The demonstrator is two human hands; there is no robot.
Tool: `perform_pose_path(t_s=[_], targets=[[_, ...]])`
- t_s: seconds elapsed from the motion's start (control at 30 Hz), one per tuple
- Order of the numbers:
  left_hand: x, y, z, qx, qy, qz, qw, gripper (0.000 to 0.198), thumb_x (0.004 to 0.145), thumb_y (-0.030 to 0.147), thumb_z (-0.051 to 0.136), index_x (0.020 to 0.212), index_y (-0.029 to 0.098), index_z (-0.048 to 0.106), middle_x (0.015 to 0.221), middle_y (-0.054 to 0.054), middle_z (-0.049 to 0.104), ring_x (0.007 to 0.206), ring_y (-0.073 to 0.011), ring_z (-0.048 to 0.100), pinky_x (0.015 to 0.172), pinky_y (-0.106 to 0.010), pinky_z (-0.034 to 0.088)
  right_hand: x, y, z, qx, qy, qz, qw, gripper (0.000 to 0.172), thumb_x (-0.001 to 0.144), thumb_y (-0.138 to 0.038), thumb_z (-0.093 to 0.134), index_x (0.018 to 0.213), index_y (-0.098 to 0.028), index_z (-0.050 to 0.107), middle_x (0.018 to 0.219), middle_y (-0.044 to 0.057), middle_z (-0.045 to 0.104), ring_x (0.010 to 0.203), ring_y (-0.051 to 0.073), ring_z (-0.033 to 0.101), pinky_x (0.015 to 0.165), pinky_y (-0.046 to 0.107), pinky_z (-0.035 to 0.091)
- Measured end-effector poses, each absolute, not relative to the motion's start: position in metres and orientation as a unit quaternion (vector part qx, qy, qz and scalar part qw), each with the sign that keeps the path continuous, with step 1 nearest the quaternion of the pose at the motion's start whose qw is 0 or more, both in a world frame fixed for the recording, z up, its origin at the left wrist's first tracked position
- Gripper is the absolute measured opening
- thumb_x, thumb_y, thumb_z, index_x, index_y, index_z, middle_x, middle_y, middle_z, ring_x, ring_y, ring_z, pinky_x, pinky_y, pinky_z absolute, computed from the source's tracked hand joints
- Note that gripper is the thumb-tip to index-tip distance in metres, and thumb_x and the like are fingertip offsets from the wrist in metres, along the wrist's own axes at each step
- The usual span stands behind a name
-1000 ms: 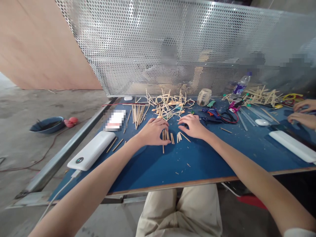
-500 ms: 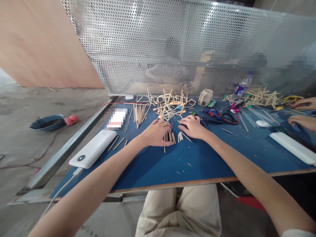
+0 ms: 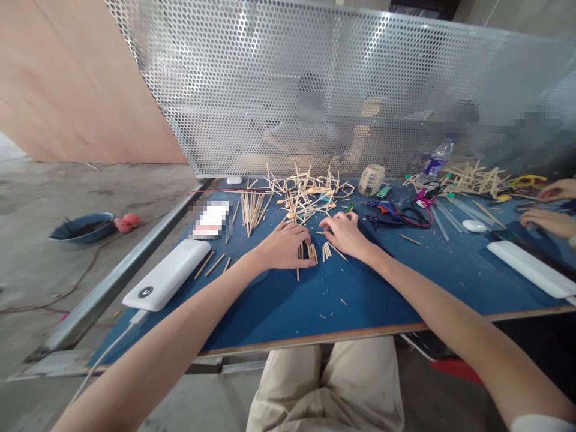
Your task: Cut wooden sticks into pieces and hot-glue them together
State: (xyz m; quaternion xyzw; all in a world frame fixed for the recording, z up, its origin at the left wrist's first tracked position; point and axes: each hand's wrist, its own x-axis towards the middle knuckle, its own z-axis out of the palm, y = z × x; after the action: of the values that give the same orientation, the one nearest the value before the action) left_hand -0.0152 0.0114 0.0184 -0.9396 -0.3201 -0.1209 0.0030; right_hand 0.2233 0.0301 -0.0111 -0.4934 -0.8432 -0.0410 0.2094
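Observation:
My left hand [image 3: 285, 246] rests on the blue table [image 3: 360, 288] with its fingers curled. Its thumb and fingertips are closed on a small bunch of short wooden sticks [image 3: 306, 252]. Just to the right, my right hand [image 3: 344, 234] is also curled, fingertips down on the table beside a few more short sticks [image 3: 327, 249]. What it holds, if anything, is hidden. Behind both hands stands a loose structure of glued sticks [image 3: 310, 192].
A pile of longer sticks [image 3: 252, 207] lies at back left and a white power bank [image 3: 166, 282] at the left edge. A glue gun [image 3: 387, 210], cables, a clear jar [image 3: 372, 178] and a bottle [image 3: 435, 159] are at the right. Another person's hands [image 3: 549, 219] work far right. A perforated metal screen [image 3: 315, 90] closes the back.
My right hand has shifted slightly left and back toward the stick structure. My left hand stays on the short sticks. The other person's hands at the right have moved a little.

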Motion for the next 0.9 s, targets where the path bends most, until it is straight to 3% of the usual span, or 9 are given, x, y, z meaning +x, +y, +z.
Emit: perform_pose_path(t_s=[0.23, 0.37, 0.47, 0.6, 0.67, 0.77, 0.9], targets=[[-0.014, 0.009, 0.019, -0.938, -0.324, -0.121, 0.026, 0.062, 0.081, 0.074, 0.057, 0.111, 0.021, 0.063, 0.124, -0.008, 0.065, 0.118, -0.03, 0.057, 0.105, -0.045, 0.034, 0.225, 0.027, -0.019, -0.482, -0.853, -0.058, 0.192, 0.027, 0.092, -0.01, 0.044, 0.111, -0.02, 0.062, 0.107, 0.01, 0.071, 0.108, 0.03, 0.049, 0.091, 0.047, 0.023], [-0.012, 0.008, 0.019, -0.937, -0.323, -0.127, 0.039, 0.073, 0.078, 0.081, 0.055, 0.116, 0.02, 0.063, 0.121, -0.009, 0.066, 0.116, -0.0306, 0.058, 0.103, -0.043, 0.036, 0.223, 0.022, -0.013, -0.488, -0.844, -0.009, 0.222, 0.026, 0.097, -0.017, 0.039, 0.108, -0.021, 0.063, 0.111, 0.012, 0.068, 0.107, 0.03, 0.049, 0.091, 0.047, 0.03], [-0.011, 0.006, 0.019, -0.939, -0.317, -0.127, 0.041, 0.076, 0.077, 0.083, 0.054, 0.118, 0.021, 0.063, 0.119, -0.008, 0.067, 0.113, -0.0298, 0.059, 0.103, -0.042, 0.036, 0.222, 0.016, -0.002, -0.471, -0.833, 0.061, 0.283, 0.023, 0.1, -0.026, 0.039, 0.1, -0.02, 0.062, 0.105, 0.01, 0.068, 0.101, 0.027, 0.055, 0.09, 0.043, 0.038], [-0.013, 0.006, 0.022, -0.939, -0.319, -0.122, 0.04, 0.076, 0.077, 0.082, 0.056, 0.122, 0.022, 0.062, 0.12, -0.008, 0.067, 0.113, -0.0302, 0.06, 0.103, -0.043, 0.036, 0.225, 0.011, 0.009, -0.433, -0.806, 0.213, 0.344, 0.015, 0.094, -0.032, 0.049, 0.097, -0.021, 0.06, 0.092, 0.005, 0.07, 0.083, 0.02, 0.063, 0.077, 0.035, 0.048], [-0.014, 0.007, 0.024, -0.941, -0.317, -0.116, 0.034, 0.075, 0.078, 0.08, 0.057, 0.124, 0.022, 0.061, 0.12, -0.008, 0.068, 0.113, -0.0296, 0.061, 0.102, -0.043, 0.037, 0.226, 0.009, 0.01, -0.425, -0.791, 0.272, 0.347, 0.016, 0.09, -0.029, 0.055, 0.103, -0.022, 0.06, 0.085, 0.002, 0.071, 0.078, 0.019, 0.066, 0.074, 0.034, 0.05], [-0.015, 0.008, 0.024, -0.943, -0.315, -0.106, 0.021, 0.069, 0.082, 0.077, 0.056, 0.124, 0.022, 0.06, 0.12, -0.007, 0.069, 0.111, -0.0279, 0.063, 0.1, -0.041, 0.038, 0.222, 0.004, 0.009, -0.428, -0.783, 0.304, 0.334, 0.035, 0.086, -0.026, 0.06, 0.12, -0.023, 0.057, 0.081, 0.0, 0.073, 0.074, 0.019, 0.067, 0.07, 0.033, 0.052], [-0.014, 0.009, 0.025, -0.94, -0.325, -0.102, 0.011, 0.065, 0.084, 0.075, 0.056, 0.121, 0.021, 0.061, 0.119, -0.008, 0.07, 0.11, -0.0275, 0.064, 0.097, -0.04, 0.04, 0.217, -0.002, 0.011, -0.459, -0.792, 0.272, 0.297, 0.032, 0.091, -0.032, 0.057, 0.12, -0.021, 0.065, 0.078, 0.001, 0.074, 0.069, 0.018, 0.067, 0.068, 0.034, 0.051]])
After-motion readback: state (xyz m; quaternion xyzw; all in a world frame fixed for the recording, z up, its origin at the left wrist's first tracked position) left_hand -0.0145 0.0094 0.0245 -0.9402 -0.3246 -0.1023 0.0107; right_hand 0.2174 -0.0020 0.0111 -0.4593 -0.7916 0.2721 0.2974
